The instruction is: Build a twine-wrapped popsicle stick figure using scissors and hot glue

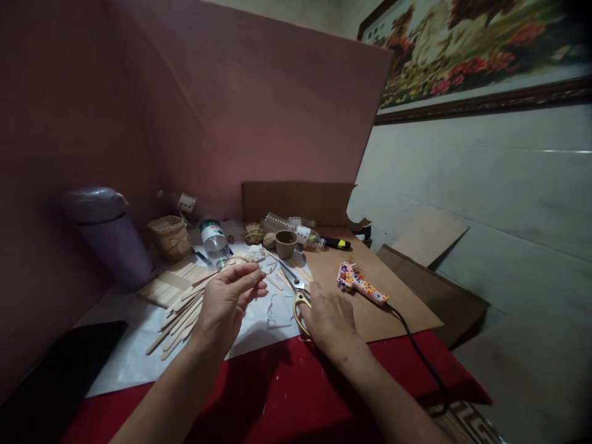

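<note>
My left hand (229, 299) is raised over the white paper (139, 345), fingers pinched on a thin piece of string (271, 266) that loops away from the fingertips. My right hand (329, 320) lies low on the table, closed on the gold handles of a pair of scissors (296, 290) whose blades point away from me. Wooden craft sticks (182, 314) lie scattered just left of my left hand. A flower-patterned glue gun (361, 285) rests on brown cardboard (398, 308) to the right of my right hand.
Behind the hands stand a small brown cup (285, 243), twine balls (254, 232), lying plastic bottles (214, 239), a small woven basket (169, 236) and a purple bin (111, 237). A black object (60, 370) lies front left. The glue gun's cord (419, 351) runs off the red cloth.
</note>
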A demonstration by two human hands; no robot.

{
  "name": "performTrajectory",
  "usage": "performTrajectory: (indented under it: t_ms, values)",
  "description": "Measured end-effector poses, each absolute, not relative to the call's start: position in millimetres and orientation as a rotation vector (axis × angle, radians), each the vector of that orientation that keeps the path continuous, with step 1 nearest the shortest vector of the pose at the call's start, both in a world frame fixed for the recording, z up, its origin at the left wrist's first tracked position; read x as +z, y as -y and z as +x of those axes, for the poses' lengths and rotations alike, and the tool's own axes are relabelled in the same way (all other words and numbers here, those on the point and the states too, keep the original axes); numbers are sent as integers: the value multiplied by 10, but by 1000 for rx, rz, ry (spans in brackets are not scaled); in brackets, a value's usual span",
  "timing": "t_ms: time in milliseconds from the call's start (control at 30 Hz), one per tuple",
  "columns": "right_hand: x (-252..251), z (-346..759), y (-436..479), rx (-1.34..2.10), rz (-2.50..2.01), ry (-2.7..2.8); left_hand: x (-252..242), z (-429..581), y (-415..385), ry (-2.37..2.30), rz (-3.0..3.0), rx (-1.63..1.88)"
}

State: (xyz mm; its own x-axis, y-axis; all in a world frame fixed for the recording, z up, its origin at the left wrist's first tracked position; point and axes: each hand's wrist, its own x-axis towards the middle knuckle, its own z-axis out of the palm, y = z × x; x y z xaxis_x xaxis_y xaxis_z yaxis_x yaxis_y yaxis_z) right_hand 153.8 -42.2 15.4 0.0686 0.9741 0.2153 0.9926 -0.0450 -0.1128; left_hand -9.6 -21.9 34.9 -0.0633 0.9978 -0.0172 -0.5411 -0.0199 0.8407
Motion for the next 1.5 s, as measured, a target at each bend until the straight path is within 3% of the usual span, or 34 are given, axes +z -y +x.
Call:
performTrajectory:
  t_ms: [467, 733, 933, 1067, 1233, 1400, 1500]
  values:
    - [142, 1458, 422, -68, -1927, 2107, 332, -60, 228, -859, 749, 1399]
    - [366, 1476, 308, 603, -1204, 1831, 298, 21, 268, -882, 968, 1334]
    - [386, 1477, 227, 601, -1133, 1919, 237, 77, 280, -948, 1085, 1364]
    - [384, 1497, 164, 496, -1072, 1983, 243, 22, 283, -1152, 1290, 1435]
    - [217, 1482, 2, 918, -1003, 1717, 377, -371, 132, -1690, 1528, 1812]
    - [66, 1468, -36, 1003, -971, 1601, 324, -624, -73, -1913, 1559, 1411]
    - [35, 1474, 1, 1030, -945, 1551, 261, -554, -73, -2136, 1799, 882]
